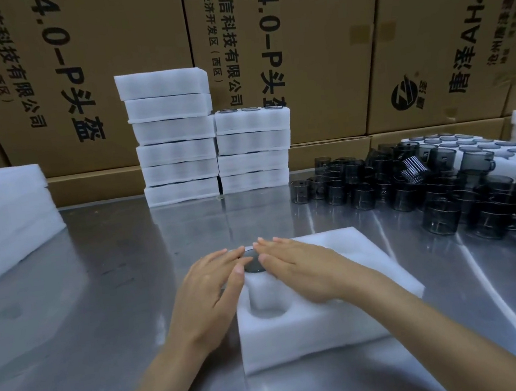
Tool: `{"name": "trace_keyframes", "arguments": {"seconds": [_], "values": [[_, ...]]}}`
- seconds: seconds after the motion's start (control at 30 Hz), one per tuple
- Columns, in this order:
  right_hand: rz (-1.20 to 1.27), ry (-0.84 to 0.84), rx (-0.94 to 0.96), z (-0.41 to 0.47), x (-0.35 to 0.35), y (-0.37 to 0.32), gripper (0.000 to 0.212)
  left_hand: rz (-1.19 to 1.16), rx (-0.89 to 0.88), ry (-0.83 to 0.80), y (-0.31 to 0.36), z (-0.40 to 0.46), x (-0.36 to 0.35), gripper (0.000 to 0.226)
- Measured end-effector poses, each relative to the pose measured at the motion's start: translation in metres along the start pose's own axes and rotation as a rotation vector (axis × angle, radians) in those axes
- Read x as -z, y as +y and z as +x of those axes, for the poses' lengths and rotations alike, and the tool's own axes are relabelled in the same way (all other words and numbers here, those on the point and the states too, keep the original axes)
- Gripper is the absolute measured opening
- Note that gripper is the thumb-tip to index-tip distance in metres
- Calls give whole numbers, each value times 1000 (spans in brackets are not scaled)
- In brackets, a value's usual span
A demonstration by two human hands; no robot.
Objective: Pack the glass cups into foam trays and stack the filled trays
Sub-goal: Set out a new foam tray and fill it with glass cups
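Note:
A white foam tray lies on the steel table right in front of me. A dark glass cup sits in its far-left hole, only the rim showing between my hands. The near-left hole holds nothing. My left hand lies flat with straight fingers against the tray's left side, fingertips on the cup's rim. My right hand rests flat on the tray's top, fingers straight, tips touching the cup. The other holes are hidden under my right hand.
Two stacks of filled foam trays stand at the back centre. Loose smoky glass cups crowd the right side. More foam trays are piled at the left, and cardboard boxes wall the back.

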State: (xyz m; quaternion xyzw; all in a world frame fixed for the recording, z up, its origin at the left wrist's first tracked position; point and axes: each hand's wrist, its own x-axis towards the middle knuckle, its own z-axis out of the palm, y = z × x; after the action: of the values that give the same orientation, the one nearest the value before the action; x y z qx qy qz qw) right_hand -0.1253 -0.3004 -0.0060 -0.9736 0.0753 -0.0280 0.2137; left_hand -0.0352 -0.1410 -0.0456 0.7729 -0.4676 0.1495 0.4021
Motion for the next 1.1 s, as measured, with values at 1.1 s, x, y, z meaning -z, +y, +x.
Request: {"name": "trace_keyframes", "arguments": {"seconds": [1.1], "values": [[-264,569,-738,88,103,185,46,-84,-14,45,-12,8,-12,53]]}}
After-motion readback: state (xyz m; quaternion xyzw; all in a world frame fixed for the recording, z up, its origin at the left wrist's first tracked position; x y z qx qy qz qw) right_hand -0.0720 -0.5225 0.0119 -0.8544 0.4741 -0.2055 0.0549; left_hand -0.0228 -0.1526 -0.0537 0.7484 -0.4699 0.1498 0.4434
